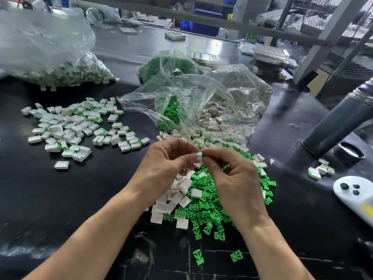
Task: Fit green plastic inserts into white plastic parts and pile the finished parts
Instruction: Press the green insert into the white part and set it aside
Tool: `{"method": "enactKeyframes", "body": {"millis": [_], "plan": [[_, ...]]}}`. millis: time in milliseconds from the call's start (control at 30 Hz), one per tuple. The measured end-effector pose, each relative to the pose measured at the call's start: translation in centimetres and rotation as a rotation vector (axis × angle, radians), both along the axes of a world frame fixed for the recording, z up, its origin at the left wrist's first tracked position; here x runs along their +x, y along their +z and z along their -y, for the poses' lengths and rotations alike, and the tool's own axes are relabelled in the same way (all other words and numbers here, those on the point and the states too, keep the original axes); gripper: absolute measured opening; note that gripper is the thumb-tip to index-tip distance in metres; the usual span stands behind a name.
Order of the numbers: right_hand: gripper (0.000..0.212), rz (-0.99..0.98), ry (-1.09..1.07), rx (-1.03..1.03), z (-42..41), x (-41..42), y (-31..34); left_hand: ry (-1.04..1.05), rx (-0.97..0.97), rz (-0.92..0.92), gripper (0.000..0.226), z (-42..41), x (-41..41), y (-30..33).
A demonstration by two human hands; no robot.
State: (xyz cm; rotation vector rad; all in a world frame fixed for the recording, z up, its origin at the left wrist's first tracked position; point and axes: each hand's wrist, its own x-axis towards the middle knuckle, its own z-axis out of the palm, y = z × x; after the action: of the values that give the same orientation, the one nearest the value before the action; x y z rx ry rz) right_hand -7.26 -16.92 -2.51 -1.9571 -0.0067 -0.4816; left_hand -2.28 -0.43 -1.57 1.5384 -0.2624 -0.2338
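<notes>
My left hand (167, 160) pinches a small white plastic part (198, 156) between thumb and fingers. My right hand (228, 170) pinches a green insert (203, 155) against that part's right side; most of the insert is hidden by my fingertips. Under both hands lies a heap of loose green inserts (210, 211) mixed with empty white parts (177, 197). A spread pile of finished white parts with green inserts (76, 126) lies on the black table to the left.
An open clear bag (212, 106) spills white parts and green inserts behind my hands. A big bag of finished parts (50, 57) sits far left. A dark cylinder bottle (339, 122) and its lid (351, 152) stand right, near a white controller (355, 193).
</notes>
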Motion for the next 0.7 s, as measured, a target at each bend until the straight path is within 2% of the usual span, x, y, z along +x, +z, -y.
{"method": "enactKeyframes", "body": {"millis": [133, 233, 300, 500, 700], "plan": [[0.009, -0.122, 0.049, 0.375, 0.18, 0.26, 0.07, -0.011, -0.009, 0.037, 0.013, 0.03, -0.01, 0.13], [0.009, -0.15, 0.067, 0.466, 0.18, 0.25, -0.04, -0.017, -0.016, 0.042, 0.015, 0.04, -0.02, 0.16], [0.003, -0.122, 0.047, 0.412, 0.08, 0.2, -0.14, -0.02, -0.027, 0.04, 0.016, 0.11, -0.08, 0.21], [0.008, -0.061, -0.041, 0.158, -0.38, 0.11, -0.47, -0.013, -0.018, 0.037, 0.013, 0.16, -0.13, 0.2], [0.011, -0.058, -0.069, -0.039, -0.44, -0.04, -0.27, 0.021, 0.077, 0.149, 0.015, 0.06, -0.23, 0.02]]}}
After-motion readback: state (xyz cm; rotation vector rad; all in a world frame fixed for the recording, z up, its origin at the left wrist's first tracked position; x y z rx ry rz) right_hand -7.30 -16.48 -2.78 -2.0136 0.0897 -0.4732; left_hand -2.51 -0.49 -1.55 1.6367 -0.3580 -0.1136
